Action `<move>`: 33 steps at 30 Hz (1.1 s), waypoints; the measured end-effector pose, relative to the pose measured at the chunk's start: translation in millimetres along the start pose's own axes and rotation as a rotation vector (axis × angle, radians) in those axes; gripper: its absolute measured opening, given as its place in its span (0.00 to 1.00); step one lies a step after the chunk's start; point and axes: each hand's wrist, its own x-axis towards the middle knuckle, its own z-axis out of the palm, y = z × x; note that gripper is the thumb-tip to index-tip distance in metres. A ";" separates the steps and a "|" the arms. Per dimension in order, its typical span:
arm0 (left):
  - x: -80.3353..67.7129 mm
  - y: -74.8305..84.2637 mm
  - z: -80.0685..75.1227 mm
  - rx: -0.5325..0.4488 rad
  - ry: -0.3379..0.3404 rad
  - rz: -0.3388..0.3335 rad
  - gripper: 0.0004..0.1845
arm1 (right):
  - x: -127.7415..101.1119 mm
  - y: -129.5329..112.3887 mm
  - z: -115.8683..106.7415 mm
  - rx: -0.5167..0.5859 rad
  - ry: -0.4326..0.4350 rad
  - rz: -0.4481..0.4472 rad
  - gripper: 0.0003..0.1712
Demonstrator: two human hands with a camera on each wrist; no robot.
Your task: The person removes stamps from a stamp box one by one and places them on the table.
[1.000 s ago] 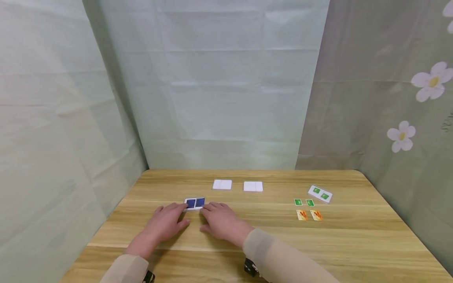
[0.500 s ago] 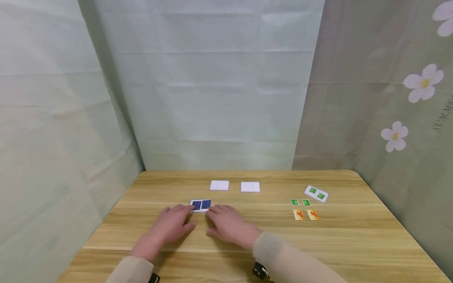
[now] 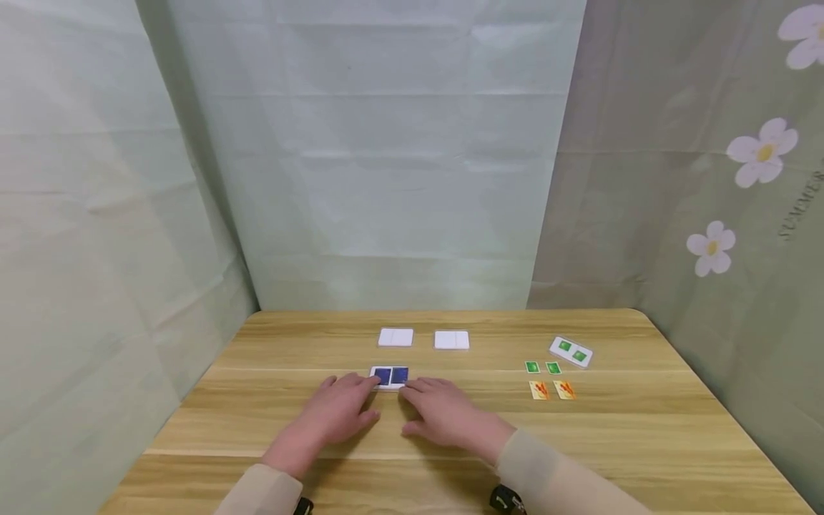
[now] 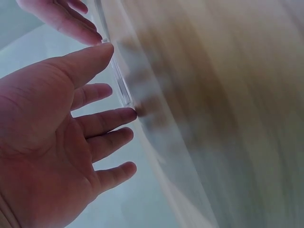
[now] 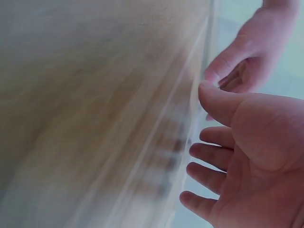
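Observation:
A small white tile with two blue squares (image 3: 390,376) lies flat on the wooden table (image 3: 644,443). My left hand (image 3: 341,413) rests palm down, its straight fingers touching the tile's near left corner. My right hand (image 3: 444,415) lies palm down too, fingertips at the tile's near right corner. In the left wrist view the left hand's fingers (image 4: 107,118) are spread and straight beside a thin clear edge (image 4: 118,85). In the right wrist view the fingers (image 5: 209,152) are spread as well, and the picture is blurred.
Two plain white tiles (image 3: 395,337) (image 3: 451,340) lie further back. At the right are a white tile with green squares (image 3: 571,351), two small green cards (image 3: 542,367) and two orange cards (image 3: 552,390). Cloth walls close in the table.
Both hands and the blue tile have slid to the right across the table; the hands keep the same flat pose at its near corners.

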 end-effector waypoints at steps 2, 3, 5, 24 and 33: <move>1.4 6.2 0.5 -0.004 0.004 0.019 0.31 | -7.0 3.5 -3.0 0.015 0.000 -0.002 0.39; 2.0 9.3 0.4 -0.007 0.004 0.027 0.31 | -10.2 5.2 -4.4 0.018 -0.002 -0.001 0.39; 3.8 14.5 1.0 -0.007 0.001 0.038 0.31 | -15.6 8.4 -6.1 0.025 -0.004 0.002 0.39; 9.8 50.3 10.5 0.018 -0.010 0.157 0.34 | -60.0 37.2 -8.1 0.111 0.006 0.039 0.41; 11.5 67.9 13.6 0.062 -0.020 0.194 0.33 | -79.9 50.5 -7.2 0.157 0.021 0.047 0.40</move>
